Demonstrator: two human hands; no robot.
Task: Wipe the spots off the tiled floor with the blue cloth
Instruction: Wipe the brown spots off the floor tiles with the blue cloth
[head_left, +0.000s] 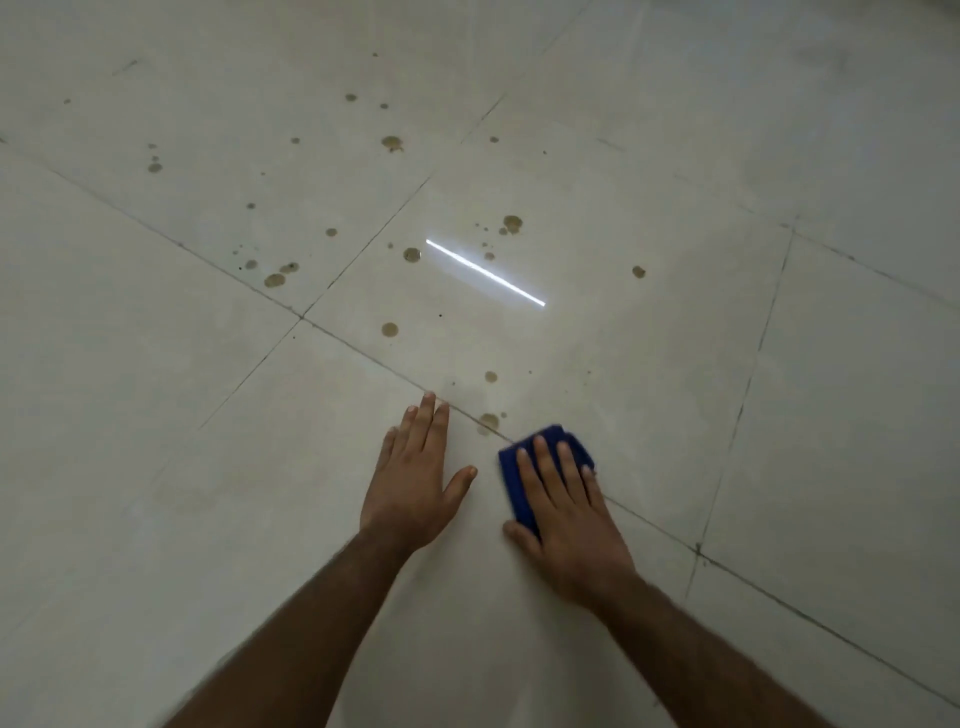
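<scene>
Two hands showing — left hand, right hand. One blue cloth lying under the right. Brown spots — some thirty, exact count unclear — scattering beyond both hands across the tiled floor.

A thin bright streak of reflected light lay slantwise on the glossy surface ahead of me, running from upper left down to lower right. Dark grout lines crossed in a slanted grid, two of them meeting at a junction to my left and another pair at my right.
</scene>
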